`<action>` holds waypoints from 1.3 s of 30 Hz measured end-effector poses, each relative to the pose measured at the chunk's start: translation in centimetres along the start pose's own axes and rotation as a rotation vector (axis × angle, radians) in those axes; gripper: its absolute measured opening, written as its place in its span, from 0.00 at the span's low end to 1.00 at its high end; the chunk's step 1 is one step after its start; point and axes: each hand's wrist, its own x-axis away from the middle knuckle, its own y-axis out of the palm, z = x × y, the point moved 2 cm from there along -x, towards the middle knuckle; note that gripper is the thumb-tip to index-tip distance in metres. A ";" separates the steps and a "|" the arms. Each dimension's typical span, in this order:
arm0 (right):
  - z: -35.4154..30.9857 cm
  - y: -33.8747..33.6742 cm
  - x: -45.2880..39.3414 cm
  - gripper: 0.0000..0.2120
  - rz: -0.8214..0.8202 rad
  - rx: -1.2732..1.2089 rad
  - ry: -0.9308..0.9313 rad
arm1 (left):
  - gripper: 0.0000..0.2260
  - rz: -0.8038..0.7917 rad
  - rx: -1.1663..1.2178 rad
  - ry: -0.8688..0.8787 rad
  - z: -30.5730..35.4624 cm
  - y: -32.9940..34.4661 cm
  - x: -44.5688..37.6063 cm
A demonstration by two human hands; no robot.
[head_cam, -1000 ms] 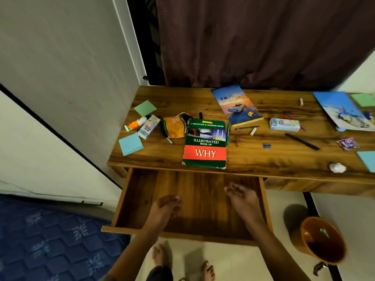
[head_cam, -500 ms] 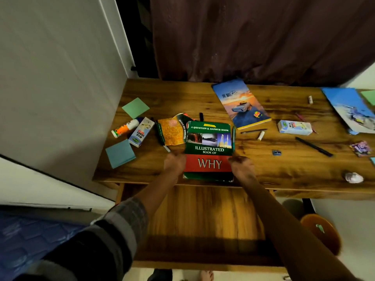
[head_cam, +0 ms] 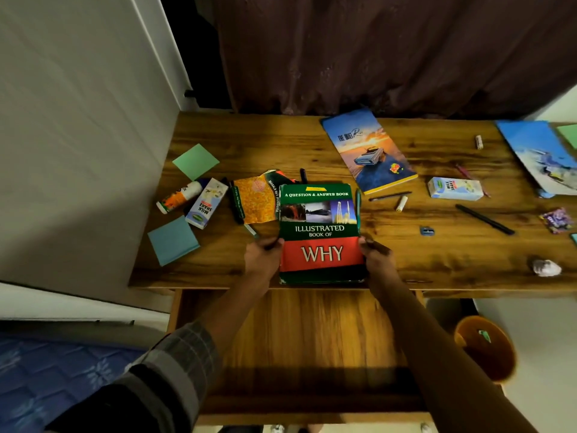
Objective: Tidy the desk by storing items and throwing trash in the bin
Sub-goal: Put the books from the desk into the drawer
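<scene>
Holding: left hand point(head_cam: 260, 260) and right hand point(head_cam: 376, 260), each grip curled on a side edge of the green book point(head_cam: 320, 232), at the bench point(head_cam: 406, 260) front edge.
Crowding: snack wrapper point(head_cam: 254, 198) at its left, teal pen point(head_cam: 358, 210) at its right.
Counts: two milkshake cartons point(head_cam: 206, 203) point(head_cam: 454, 189), one open drawer point(head_cam: 306, 339), one bin point(head_cam: 485, 348).

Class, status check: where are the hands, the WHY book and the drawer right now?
Left hand and right hand grip the WHY book by its sides. Book flat on desk edge. Drawer open below, path unobstructed.
</scene>
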 end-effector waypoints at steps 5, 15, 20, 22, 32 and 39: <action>0.9 -2.1 4.4 0.05 -0.065 -0.042 -0.090 | 0.10 -0.086 0.159 0.085 0.3 -3.1 4.6; 7.1 -7.1 21.0 0.20 -0.057 -0.068 0.028 | 0.07 -0.269 -0.012 0.106 -3.1 -11.4 17.9; 10.0 -8.0 24.6 0.26 -0.011 0.003 0.096 | 0.06 -0.243 -0.114 0.034 -8.3 -12.8 21.8; 11.5 -8.2 24.7 0.04 0.016 0.022 0.095 | 0.06 -0.218 -0.115 0.017 -10.1 -12.9 22.1; 14.0 -2.0 18.1 0.05 -0.080 0.353 0.030 | 0.04 -0.065 -0.176 -0.060 -13.4 -14.1 16.6; 15.9 4.3 13.2 0.12 -0.045 0.583 -0.001 | 0.09 -0.042 -0.344 -0.126 -15.3 -15.0 10.4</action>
